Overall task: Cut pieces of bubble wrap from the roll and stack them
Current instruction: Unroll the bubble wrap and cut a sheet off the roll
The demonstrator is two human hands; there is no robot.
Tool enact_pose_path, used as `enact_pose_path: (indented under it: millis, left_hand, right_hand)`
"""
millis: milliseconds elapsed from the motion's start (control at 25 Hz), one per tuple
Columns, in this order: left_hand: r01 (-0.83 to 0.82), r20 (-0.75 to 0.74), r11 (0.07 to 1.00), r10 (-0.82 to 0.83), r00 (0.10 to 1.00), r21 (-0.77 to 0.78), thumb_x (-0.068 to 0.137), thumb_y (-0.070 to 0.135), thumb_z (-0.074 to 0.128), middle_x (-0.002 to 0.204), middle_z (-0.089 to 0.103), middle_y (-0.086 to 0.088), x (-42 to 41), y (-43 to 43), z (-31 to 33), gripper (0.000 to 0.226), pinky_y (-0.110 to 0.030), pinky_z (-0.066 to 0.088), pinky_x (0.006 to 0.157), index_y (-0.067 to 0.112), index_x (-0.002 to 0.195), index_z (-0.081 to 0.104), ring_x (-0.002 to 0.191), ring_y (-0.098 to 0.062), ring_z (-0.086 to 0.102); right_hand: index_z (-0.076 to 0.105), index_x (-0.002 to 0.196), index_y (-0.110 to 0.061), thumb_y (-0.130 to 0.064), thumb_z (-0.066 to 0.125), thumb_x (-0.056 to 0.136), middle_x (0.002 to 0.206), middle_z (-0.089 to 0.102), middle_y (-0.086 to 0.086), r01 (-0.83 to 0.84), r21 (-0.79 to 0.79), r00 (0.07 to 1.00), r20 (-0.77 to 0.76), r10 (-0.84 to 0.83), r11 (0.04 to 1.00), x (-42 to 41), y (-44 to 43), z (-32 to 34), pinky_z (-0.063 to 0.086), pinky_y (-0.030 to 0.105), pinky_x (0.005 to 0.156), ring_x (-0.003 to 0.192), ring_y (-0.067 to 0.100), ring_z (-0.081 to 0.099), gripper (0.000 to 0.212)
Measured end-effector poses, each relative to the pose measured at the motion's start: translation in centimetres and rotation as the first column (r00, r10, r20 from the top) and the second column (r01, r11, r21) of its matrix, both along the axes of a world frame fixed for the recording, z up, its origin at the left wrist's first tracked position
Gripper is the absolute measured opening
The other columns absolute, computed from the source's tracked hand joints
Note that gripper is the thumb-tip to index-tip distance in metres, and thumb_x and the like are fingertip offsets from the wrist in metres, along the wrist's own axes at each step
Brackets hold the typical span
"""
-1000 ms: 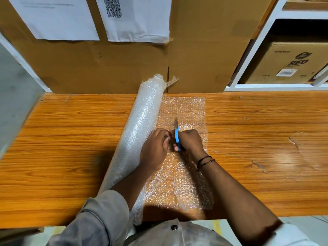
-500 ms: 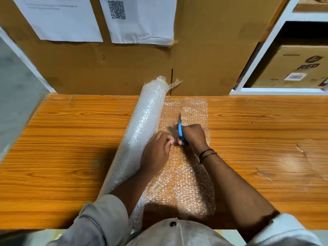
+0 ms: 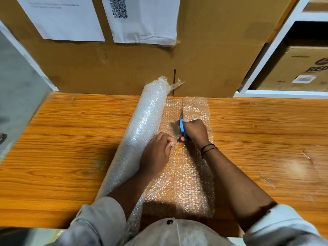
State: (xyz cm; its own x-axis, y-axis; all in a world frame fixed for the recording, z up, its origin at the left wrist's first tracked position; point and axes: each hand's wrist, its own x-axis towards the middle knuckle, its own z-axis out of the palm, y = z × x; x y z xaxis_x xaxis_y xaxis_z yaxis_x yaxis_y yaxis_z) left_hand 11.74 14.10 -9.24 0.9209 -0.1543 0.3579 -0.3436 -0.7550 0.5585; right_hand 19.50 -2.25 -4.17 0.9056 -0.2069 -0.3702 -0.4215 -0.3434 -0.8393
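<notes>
A roll of clear bubble wrap (image 3: pixel 145 125) lies lengthwise on the wooden table (image 3: pixel 71 139), its loose sheet (image 3: pixel 186 183) spread flat to the right. My right hand (image 3: pixel 195 132) grips blue-handled scissors (image 3: pixel 182 129), blades pointing away along a cut line in the sheet near the far end. My left hand (image 3: pixel 156 155) pinches the sheet's edge beside the cut, just left of the scissors, next to the roll. The strip right of the cut (image 3: pixel 197 109) lies slightly parted from the rest.
Large cardboard panels (image 3: pixel 204 59) with taped paper sheets (image 3: pixel 140 18) stand along the table's back edge. A white shelf (image 3: pixel 266 64) holding a cardboard box (image 3: pixel 301 68) is at the back right. A grey surface (image 3: pixel 16 96) borders the left.
My right hand has moved the scissors farther away along the sheet, lengthening the cut toward the far edge. My left hand has followed a little, still pinching beside the cut.
</notes>
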Motion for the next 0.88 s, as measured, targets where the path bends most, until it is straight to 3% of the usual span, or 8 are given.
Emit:
enact_pose_path:
  millis: [200, 360, 520, 720, 880]
  left_hand:
    - [0.002, 0.010, 1.000, -0.002, 1.000, -0.007, 0.103, 0.021, 0.057, 0.105, 0.059, 0.009, 0.1, -0.1, 0.1, 0.004, -0.026, 0.045, 0.076, 0.020, 0.103, 0.061, 0.092, -0.011, 0.056]
    - [0.010, 0.019, 1.000, -0.009, 1.000, -0.010, 0.103, 0.020, 0.056, 0.105, 0.059, 0.009, 0.0, 0.0, 0.0, 0.005, -0.027, 0.047, 0.076, 0.020, 0.104, 0.061, 0.092, -0.011, 0.056]
    - [0.007, 0.023, 1.000, -0.006, 1.000, -0.015, 0.103, 0.021, 0.056, 0.105, 0.059, 0.009, 0.2, -0.1, 0.0, 0.004, -0.028, 0.047, 0.076, 0.020, 0.103, 0.060, 0.092, -0.012, 0.055]
    - [0.000, 0.027, 1.000, 0.001, 1.000, -0.013, 0.104, 0.023, 0.056, 0.105, 0.060, 0.008, 0.3, -0.1, -0.1, 0.006, -0.029, 0.047, 0.076, 0.019, 0.103, 0.061, 0.092, -0.013, 0.057]
    - [0.002, 0.031, 1.000, -0.001, 1.000, -0.016, 0.103, 0.021, 0.057, 0.105, 0.061, 0.008, 0.4, -0.1, -0.1, 0.005, -0.027, 0.045, 0.076, 0.019, 0.102, 0.061, 0.092, -0.014, 0.057]
  right_hand:
    - [0.074, 0.076, 0.003, -0.044, 0.080, 0.080, 0.068, 0.075, 0.018, 0.002, 0.006, 1.000, -0.003, -0.002, 1.000, 1.4, -0.1, 0.1, 0.053, 0.029, 0.049, 0.045, 0.026, 0.067, 0.048]
    - [0.074, 0.074, 0.000, -0.042, 0.080, 0.080, 0.069, 0.076, 0.015, 0.009, -0.043, 1.000, 0.014, -0.008, 0.999, 3.0, 0.1, 0.4, 0.059, 0.038, 0.056, 0.054, 0.028, 0.073, 0.043]
    - [0.068, 0.066, -0.007, -0.035, 0.078, 0.083, 0.061, 0.072, 0.009, 0.025, -0.049, 1.000, 0.009, -0.024, 0.999, 4.1, -0.2, 0.6, 0.053, 0.030, 0.052, 0.054, 0.025, 0.072, 0.033]
    - [0.077, 0.084, 0.003, -0.029, 0.069, 0.082, 0.065, 0.075, 0.014, 0.000, -0.041, 1.000, -0.003, 0.000, 0.999, 5.4, -0.3, 0.5, 0.053, 0.027, 0.052, 0.047, 0.020, 0.065, 0.033]
    - [0.070, 0.065, -0.008, -0.030, 0.078, 0.085, 0.058, 0.070, 0.010, 0.008, -0.054, 1.000, 0.006, -0.008, 0.999, 6.6, -0.7, 0.2, 0.046, 0.021, 0.046, 0.042, 0.016, 0.060, 0.031]
